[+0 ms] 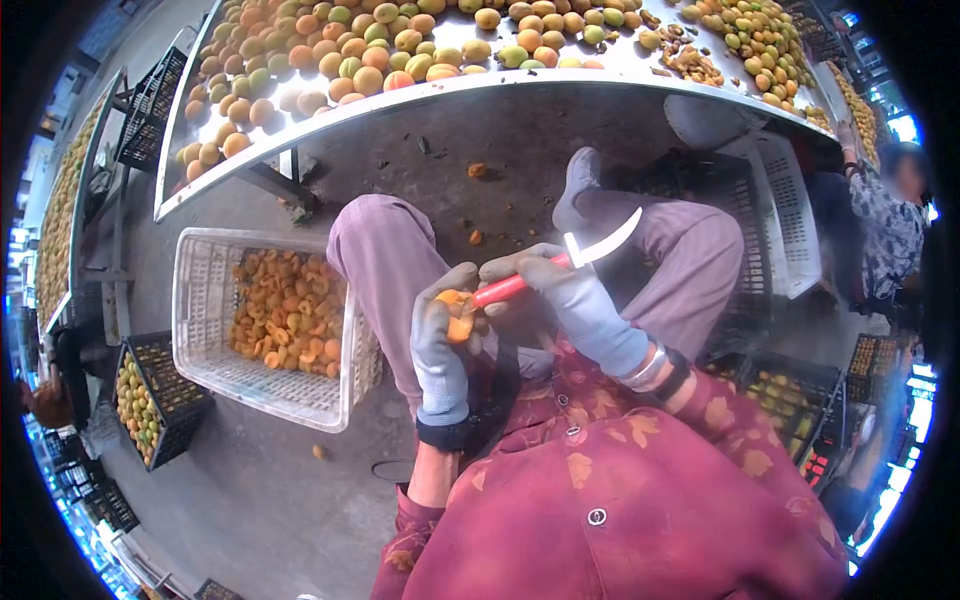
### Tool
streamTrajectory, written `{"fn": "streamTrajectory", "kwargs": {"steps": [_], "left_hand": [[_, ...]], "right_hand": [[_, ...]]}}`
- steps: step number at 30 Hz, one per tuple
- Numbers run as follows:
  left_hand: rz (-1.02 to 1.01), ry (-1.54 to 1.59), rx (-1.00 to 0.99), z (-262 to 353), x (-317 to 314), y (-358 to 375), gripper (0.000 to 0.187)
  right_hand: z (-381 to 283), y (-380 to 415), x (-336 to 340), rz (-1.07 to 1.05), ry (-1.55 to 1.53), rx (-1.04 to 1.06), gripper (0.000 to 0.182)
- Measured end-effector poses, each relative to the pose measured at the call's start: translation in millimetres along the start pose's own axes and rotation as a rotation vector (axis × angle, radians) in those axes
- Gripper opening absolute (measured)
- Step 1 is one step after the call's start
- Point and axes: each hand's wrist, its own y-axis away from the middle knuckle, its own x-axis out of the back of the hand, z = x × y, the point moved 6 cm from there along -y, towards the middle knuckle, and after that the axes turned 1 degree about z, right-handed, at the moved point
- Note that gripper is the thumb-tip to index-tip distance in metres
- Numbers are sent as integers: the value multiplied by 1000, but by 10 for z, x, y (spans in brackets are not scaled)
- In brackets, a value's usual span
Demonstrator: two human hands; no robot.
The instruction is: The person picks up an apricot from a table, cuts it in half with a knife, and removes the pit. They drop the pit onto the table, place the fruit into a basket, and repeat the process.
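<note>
Left hand and right hand, gloved and curled, both right of the white crate. Right leg, further right of the crate, lies near the knife gripped in the right hand; a slip could nick it. Cut fruit pinched in the left: overpressing might squash or drop it

Daylight, blue-white and blown out, breaks in along the left and right margins, while the middle is moderately lit. The far surface throws back hard white glare between the fruit, and the floor beneath it falls into shadow. A pale haze softens contrast around the lap. Wide-angle distortion bows the surface's straight edge, black vignetting fills the corners, and colour fringes the rim. The person at right looks smeared; the near shirt is slightly soft.
</note>
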Motion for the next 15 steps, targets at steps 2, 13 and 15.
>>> {"fn": "streamTrajectory", "kwargs": {"steps": [2,13,15], "left_hand": [[-31,0,12,-8,-2,2,49],[-72,-100,-4,8,17,-15,54],[-36,-54,-7,11,-31,-15,57]], "right_hand": [[73,-8,-3,18,-24,-21,25],[254,35,-8,-27,-348,-72,37],[371,23,20,-62,-445,-117,40]]}}
